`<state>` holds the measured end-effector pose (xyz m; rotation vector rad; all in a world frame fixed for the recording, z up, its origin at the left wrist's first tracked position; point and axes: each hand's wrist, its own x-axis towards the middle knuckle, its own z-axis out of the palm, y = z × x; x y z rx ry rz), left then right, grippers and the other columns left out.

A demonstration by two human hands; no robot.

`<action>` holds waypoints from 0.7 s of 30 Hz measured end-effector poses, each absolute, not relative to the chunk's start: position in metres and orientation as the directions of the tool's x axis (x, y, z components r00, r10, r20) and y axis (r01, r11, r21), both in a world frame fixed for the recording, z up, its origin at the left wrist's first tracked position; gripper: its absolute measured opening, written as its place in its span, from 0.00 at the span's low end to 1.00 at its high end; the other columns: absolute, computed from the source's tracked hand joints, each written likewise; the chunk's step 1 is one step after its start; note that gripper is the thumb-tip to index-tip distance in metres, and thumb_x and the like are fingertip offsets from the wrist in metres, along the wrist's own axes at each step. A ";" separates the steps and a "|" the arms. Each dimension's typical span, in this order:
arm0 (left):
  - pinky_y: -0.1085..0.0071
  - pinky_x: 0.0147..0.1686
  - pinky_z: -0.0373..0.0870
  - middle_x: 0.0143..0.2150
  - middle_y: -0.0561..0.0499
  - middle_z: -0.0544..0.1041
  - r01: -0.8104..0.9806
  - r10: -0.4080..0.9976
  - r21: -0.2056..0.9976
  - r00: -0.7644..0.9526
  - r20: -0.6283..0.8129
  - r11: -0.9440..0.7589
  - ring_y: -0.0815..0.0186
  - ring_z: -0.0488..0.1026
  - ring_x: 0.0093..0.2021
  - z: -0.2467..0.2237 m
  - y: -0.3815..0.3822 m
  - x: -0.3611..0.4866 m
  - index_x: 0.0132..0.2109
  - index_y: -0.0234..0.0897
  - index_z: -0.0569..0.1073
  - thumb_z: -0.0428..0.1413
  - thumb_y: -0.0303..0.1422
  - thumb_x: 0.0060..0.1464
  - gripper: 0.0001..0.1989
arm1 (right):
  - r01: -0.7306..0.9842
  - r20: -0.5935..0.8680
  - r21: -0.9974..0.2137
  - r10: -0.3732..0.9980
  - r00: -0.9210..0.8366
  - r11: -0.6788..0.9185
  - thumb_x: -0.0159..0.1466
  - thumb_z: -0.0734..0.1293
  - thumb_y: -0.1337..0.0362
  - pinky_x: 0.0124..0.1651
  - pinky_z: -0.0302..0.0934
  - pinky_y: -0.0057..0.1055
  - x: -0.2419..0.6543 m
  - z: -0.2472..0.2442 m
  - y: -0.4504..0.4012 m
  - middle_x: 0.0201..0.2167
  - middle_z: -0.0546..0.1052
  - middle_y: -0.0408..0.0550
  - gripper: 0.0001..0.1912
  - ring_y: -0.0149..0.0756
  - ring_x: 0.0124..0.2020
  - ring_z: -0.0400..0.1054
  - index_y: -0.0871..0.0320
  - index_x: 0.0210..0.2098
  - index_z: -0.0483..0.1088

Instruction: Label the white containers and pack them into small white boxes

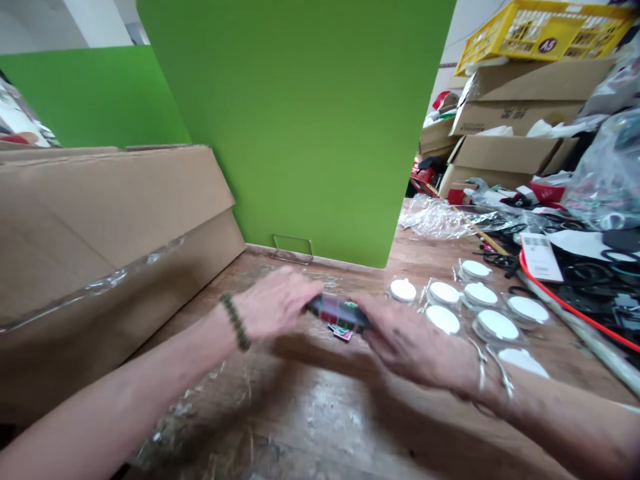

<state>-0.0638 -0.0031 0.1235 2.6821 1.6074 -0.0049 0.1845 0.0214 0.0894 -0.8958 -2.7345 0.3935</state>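
Between my two hands is a small dark, flat item with a reddish front (336, 311), blurred by motion, so its kind is unclear. My left hand (280, 300), with a beaded bracelet on the wrist, has its fingers closed on the item's left end. At the other end my right hand (407, 337) grips it, thumb side up, two pale bangles on that wrist. Just below the item, a few small colourful cards or labels (341, 333) show on the wooden table (320, 407).
Several round white pieces in clear wrap (443, 292) lie to the right. A large cardboard box (115, 220) borders the left, and a green panel (310, 133) stands behind a wire stand (293, 250). Cluttered goods and a yellow crate (560, 33) fill the far right.
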 end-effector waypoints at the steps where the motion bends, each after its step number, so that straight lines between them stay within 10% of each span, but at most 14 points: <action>1: 0.62 0.46 0.62 0.37 0.49 0.75 0.883 0.883 0.030 0.469 -0.023 -0.468 0.60 0.69 0.37 0.116 -0.028 -0.064 0.42 0.40 0.71 0.48 0.23 0.58 0.11 | 0.518 0.108 -0.370 0.589 -0.801 0.771 0.64 0.58 0.72 0.43 0.62 0.33 0.189 0.081 0.004 0.43 0.77 0.54 0.23 0.39 0.38 0.72 0.58 0.58 0.64; 6: 0.68 0.48 0.65 0.50 0.45 0.73 0.895 0.868 0.204 0.438 -0.234 -0.397 0.59 0.71 0.50 0.055 -0.087 -0.051 0.47 0.37 0.69 0.52 0.23 0.55 0.13 | 0.474 0.114 -0.448 0.574 -0.811 0.758 0.63 0.57 0.75 0.58 0.60 0.42 0.201 0.020 -0.044 0.55 0.70 0.58 0.26 0.44 0.55 0.64 0.60 0.60 0.62; 11: 0.66 0.45 0.66 0.47 0.48 0.72 0.880 0.880 0.230 0.453 -0.145 -0.415 0.57 0.71 0.46 0.034 -0.075 -0.033 0.45 0.39 0.69 0.62 0.40 0.52 0.17 | 0.422 0.224 -0.558 0.619 -0.753 0.715 0.63 0.57 0.77 0.65 0.56 0.45 0.204 -0.006 -0.049 0.58 0.66 0.56 0.30 0.43 0.61 0.58 0.58 0.64 0.57; 21: 0.69 0.44 0.66 0.43 0.49 0.71 0.863 0.880 0.228 0.472 -0.051 -0.450 0.62 0.71 0.43 0.022 -0.082 -0.027 0.42 0.39 0.70 0.54 0.36 0.61 0.06 | 0.319 0.367 -0.753 0.770 -0.521 0.575 0.60 0.58 0.76 0.71 0.46 0.47 0.202 -0.043 -0.064 0.63 0.55 0.56 0.37 0.41 0.66 0.50 0.55 0.67 0.47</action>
